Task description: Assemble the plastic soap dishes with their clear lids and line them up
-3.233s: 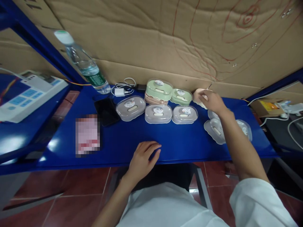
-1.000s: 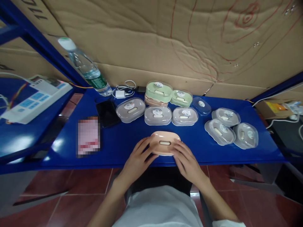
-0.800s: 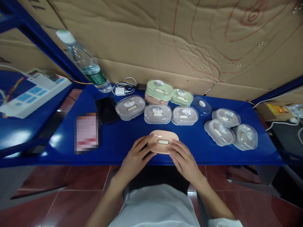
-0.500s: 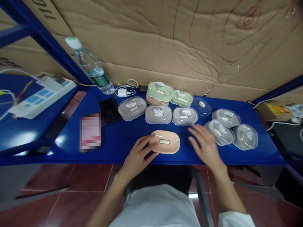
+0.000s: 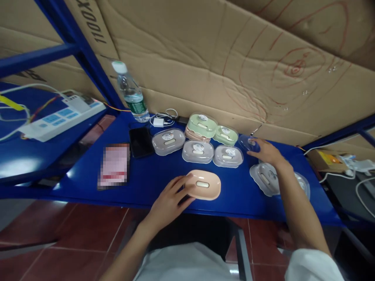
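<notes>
While the left hand (image 5: 171, 195) steadied the peach dish (image 5: 205, 191), the right hand (image 5: 267, 151) was at the lid (image 5: 245, 144)

As I saw it from my distant seat, the dish was near the front edge of the blue counter (image 5: 152, 179), before the grey row (image 5: 198, 153). The left fingers were clamped on its left end, thumb at the near side. Farther back and to the right, just beside the small green box (image 5: 225, 136), the clear lid sat partly under the right fingers. Thumb and forefinger stood apart there; I could not tell whether they gripped the rim.

I judged the step in hand to be taking up that lid. The next move, to my mind, called for a light pinch on the rim, since thin plastic might flex or slip, then a lift clear of the right-hand boxes (image 5: 265, 178). I wanted the left hand quiet meanwhile, lest the dish slide.
</notes>
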`<state>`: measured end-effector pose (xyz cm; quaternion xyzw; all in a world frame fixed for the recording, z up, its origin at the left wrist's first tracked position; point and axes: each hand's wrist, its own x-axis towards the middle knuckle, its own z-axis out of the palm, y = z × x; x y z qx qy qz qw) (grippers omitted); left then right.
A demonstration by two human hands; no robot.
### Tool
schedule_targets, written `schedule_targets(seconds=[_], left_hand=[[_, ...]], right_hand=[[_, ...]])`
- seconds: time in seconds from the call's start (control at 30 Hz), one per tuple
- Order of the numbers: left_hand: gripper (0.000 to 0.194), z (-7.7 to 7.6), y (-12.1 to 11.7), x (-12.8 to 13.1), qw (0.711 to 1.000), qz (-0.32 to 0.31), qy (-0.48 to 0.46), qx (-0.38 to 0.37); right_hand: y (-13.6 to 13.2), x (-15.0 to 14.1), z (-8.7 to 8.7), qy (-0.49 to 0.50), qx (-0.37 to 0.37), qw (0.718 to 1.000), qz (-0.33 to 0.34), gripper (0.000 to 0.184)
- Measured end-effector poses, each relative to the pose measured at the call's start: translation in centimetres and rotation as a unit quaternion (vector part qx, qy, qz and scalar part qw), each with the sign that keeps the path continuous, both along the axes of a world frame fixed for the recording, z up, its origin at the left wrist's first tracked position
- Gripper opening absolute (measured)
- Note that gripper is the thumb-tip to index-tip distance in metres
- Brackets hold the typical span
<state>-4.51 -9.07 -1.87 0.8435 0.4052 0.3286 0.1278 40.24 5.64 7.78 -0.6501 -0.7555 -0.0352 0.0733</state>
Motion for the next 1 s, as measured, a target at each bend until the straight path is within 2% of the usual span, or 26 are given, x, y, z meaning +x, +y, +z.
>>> schedule_targets(seconds=[0.1, 0.17, 0.23, 0.3, 0.37, 0.43, 0.6, 0.7, 0.8, 0.87, 1.0], left_hand=[[0.033, 0.0, 0.1, -0.1, 1.000, -0.003, -0.006, -0.006], [0.039, 0.0, 0.2, -0.2, 1.000, -0.008, -0.007, -0.017], [0.051, -0.1, 0.2, -0.4, 0.999, -0.009, -0.002, -0.039], [0.063, -0.3, 0.2, -0.5, 0.998, 0.001, 0.004, -0.061], [0.068, -0.5, 0.2, -0.6, 0.998, 0.015, 0.003, -0.063], [0.069, -0.6, 0.2, -0.6, 0.999, 0.019, -0.003, -0.051], [0.060, -0.5, 0.1, -0.3, 0.999, 0.007, -0.012, -0.039], [0.058, -0.3, 0.0, -0.1, 0.994, 0.038, -0.050, -0.085], [0.051, -0.2, -0.2, 0.0, 0.987, 0.053, -0.086, -0.122], [0.048, -0.3, -0.2, 0.0, 0.986, 0.051, -0.096, -0.125], [0.056, -0.3, -0.1, -0.2, 0.987, 0.051, -0.081, -0.129]], right_hand=[[-5.7, -1.5, 2.0, 0.061, 0.056, 0.996, 0.034, 0.060], [-9.9, -4.3, 2.2, 0.188, 0.064, 0.976, 0.091, 0.063], [-13.3, -8.2, 1.3, 0.263, -0.011, 0.950, 0.170, 0.067], [-15.2, -12.2, -0.5, 0.300, -0.086, 0.918, 0.244, 0.068], [-15.9, -15.3, -2.2, 0.323, -0.105, 0.899, 0.277, 0.069], [-16.0, -16.8, -3.4, 0.321, -0.090, 0.905, 0.265, 0.068], [-16.4, -16.2, -3.6, 0.265, -0.060, 0.935, 0.227, 0.058], [-16.6, -15.9, -4.1, 0.257, -0.059, 0.941, 0.211, 0.052], [-16.9, -16.6, -5.3, 0.254, -0.054, 0.943, 0.207, 0.048], [-17.2, -17.4, -6.1, 0.251, -0.032, 0.944, 0.213, 0.047], [-17.6, -18.4, -7.0, 0.224, 0.008, 0.947, 0.229, 0.046]])
